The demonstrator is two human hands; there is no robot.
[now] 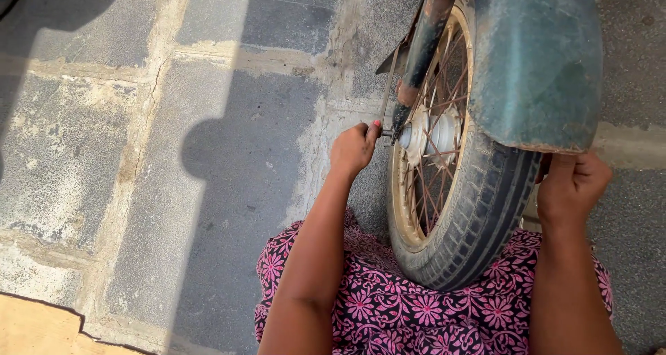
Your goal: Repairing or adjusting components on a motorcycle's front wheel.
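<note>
Fingers of our left hand (354, 148) curl shut at the axle end (386, 131) while our right hand (570, 188) grips behind the upright wheel (451, 188), which stands on sunlit grey paving (229, 161), tyre toward us, axle running crosswise, left to right.

Grey paving slabs (76, 140) covered ground, worn pale in patches. Cracked mortar joint (142, 112) ran between slabs, top to bottom. Broad shadow (229, 167) lay across middle slabs, rounded at top. Second shadow (55, 1) darkened upper left corner. Tan, sandy patch (35, 331) sat at lower left corner, edge jagged. Pink and black flowered cloth (416, 313) spread along bottom edge. Pale strip of kerb (628, 143) showed at right, darker rough ground beyond it.
</note>
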